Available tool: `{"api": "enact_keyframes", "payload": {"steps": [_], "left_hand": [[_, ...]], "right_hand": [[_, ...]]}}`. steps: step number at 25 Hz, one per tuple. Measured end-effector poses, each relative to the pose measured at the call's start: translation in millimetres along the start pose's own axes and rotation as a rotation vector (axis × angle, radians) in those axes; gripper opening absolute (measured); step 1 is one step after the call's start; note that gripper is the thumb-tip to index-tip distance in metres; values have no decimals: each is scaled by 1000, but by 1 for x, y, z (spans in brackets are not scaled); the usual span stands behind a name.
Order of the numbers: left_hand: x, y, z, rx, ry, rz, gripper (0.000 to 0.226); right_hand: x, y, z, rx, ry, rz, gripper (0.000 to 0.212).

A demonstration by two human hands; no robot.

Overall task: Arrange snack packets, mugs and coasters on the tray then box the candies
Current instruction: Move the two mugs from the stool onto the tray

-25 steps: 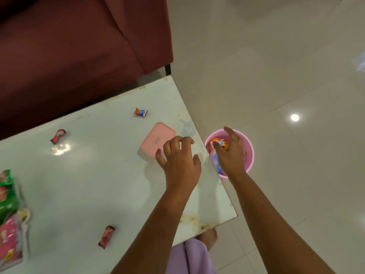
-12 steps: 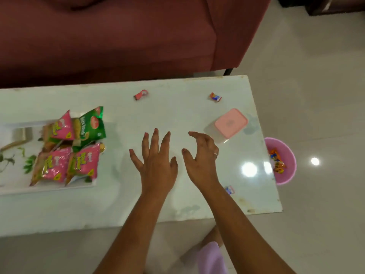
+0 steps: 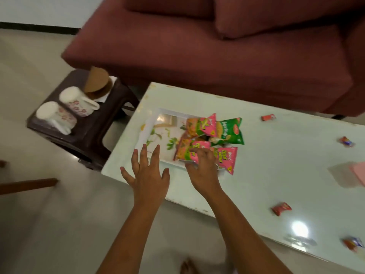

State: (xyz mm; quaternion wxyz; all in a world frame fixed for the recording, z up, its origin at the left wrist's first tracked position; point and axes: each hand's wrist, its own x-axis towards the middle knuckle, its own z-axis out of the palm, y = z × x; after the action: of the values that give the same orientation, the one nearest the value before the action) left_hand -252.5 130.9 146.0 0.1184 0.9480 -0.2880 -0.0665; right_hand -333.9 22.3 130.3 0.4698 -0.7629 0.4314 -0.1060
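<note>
A white leaf-print tray lies at the table's left end. Pink snack packets and a green snack packet lie on its right half. My right hand rests with bent fingers on the near pink packet and the tray's near rim; a grip is not clear. My left hand hovers open, fingers spread, over the tray's near left corner. Two floral mugs lie on a dark stool, with brown coasters behind them. Wrapped candies are scattered on the table.
The dark stool stands just left of the pale table. A maroon sofa runs along the far side. More candies lie to the right, and a pink box shows blurred at the right edge.
The view swung left from the pink bin to the tray and stool. Both hands moved left across the table; the right hand now touches the near packet and tray rim.
</note>
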Motion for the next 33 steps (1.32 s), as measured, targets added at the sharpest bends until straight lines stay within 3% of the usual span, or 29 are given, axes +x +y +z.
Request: {"api": "enact_keyframes", "payload": {"steps": [11, 17, 23, 27, 33], "left_hand": [[131, -143, -23, -47, 32, -404, 68], [201, -212, -50, -180, 245, -539, 66], [248, -271, -66, -259, 339, -542, 73], [277, -293, -68, -263, 246, -501, 84], [302, -336, -74, -283, 86, -323, 89]], "right_hand": [[120, -114, 144, -31, -305, -116, 36], [182, -200, 222, -94, -395, -254, 37], [202, -254, 276, -164, -367, -368, 50], [225, -268, 296, -301, -299, -432, 66], [252, -291, 334, -730, -343, -452, 90]]}}
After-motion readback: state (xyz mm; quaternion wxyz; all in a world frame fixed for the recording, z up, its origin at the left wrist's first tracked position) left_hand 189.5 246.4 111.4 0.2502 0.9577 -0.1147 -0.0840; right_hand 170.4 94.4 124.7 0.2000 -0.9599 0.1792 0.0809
